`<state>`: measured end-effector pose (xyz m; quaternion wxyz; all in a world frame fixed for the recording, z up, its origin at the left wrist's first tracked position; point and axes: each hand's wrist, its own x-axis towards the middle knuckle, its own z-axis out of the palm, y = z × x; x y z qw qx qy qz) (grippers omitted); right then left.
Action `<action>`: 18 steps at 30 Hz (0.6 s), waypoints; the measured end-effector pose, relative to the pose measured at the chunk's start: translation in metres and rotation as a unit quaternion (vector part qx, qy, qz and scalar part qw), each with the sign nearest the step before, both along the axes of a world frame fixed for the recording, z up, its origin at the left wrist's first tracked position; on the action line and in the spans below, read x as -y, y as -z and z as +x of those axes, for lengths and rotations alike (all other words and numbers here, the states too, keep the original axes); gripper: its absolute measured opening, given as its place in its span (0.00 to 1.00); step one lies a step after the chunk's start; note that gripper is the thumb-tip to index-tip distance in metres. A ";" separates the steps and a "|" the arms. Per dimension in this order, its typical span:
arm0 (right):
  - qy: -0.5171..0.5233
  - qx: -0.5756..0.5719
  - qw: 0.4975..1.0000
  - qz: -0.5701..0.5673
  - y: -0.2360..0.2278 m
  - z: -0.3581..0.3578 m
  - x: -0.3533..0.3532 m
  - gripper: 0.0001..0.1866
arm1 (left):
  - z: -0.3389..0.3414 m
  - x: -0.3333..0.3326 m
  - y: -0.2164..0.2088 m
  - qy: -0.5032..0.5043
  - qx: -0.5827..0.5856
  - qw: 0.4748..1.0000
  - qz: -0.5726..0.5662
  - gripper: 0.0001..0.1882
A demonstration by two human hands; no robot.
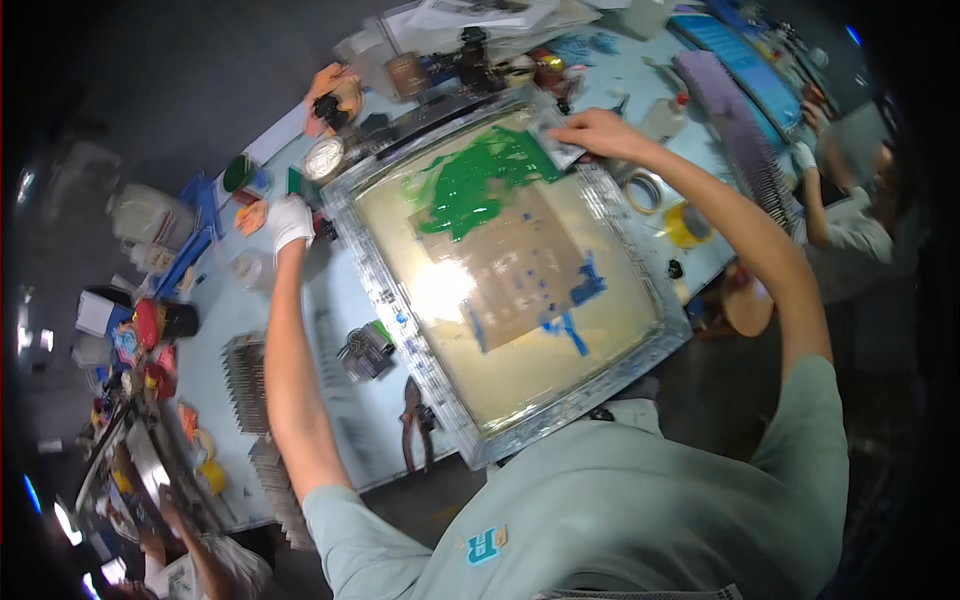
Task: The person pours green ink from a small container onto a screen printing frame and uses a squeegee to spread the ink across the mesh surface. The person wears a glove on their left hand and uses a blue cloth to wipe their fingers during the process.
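Observation:
A silver-edged screen printing frame [400, 335] lies tilted in front of me. Thick green ink [475, 185] is spread over the far part of its mesh, with blue tape patches [588, 282] on the nearer right part. At the far right corner of the frame, my right hand [598, 135] is closed on a flat greyish piece [560, 143], whose exact kind is blurred; it reaches the ink's right edge. My left hand [291, 222], in a white glove, is beside the frame's left edge at a dark knob-like part [323, 228]. Its fingers are smeared and partly hidden.
Left of the frame lie a black wire-like bundle [366, 352], pliers [412, 425] and an open ink tin [324, 158]. A tape roll [642, 192] and a yellow roll [688, 225] sit on the right. Co-workers [850, 210] are at the far right and lower left.

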<state>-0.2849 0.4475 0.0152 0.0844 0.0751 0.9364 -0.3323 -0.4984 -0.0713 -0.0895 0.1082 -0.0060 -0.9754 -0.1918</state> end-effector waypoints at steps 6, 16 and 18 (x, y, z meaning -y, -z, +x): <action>0.012 -0.007 0.999 0.033 -0.001 0.004 -0.001 0.31 | 0.040 0.016 -0.030 0.003 -0.101 0.995 -0.024 0.17; 0.008 -0.169 0.978 0.124 0.007 0.014 -0.021 0.35 | 0.152 -0.031 -0.124 0.078 0.142 0.806 0.570 0.14; 0.022 -0.238 0.971 0.008 -0.019 0.035 0.007 0.29 | 0.183 -0.061 -0.138 0.095 0.173 0.809 0.554 0.15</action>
